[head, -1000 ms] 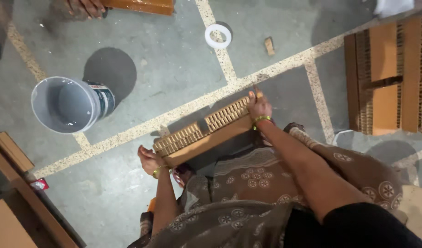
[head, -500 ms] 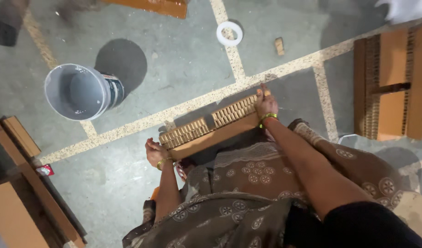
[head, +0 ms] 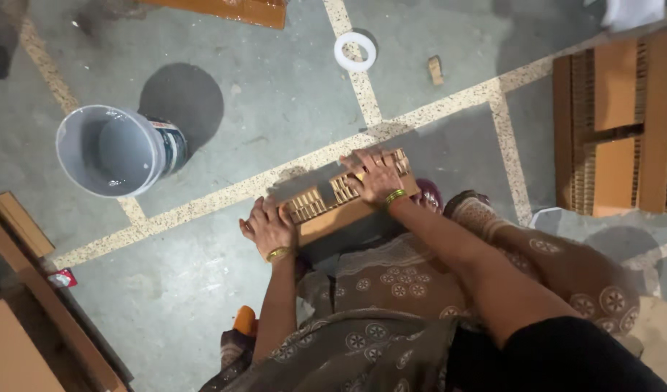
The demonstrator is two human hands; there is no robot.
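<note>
**Floor layout at my hands**

The block (head: 348, 203) lies on the floor before me. My left hand (head: 268, 229) is at its 8 o'clock end, my right hand (head: 373, 178) on top. Bucket (head: 116, 150) at 10 o'clock, ring (head: 355, 51) at 12, stacked boards (head: 616, 123) at 2.

Grey concrete floor (head: 275, 94) w/ pale speckled strips (head: 203, 205) crossing it. Grey bucket (head: 112, 150) well left of the fingers, casting a dark round shadow. White ring (head: 355, 51) and small wood bit (head: 435, 70) beyond them. Cardboard stacks (head: 623, 123) far right, boards (head: 29, 290) at left edge.
</note>
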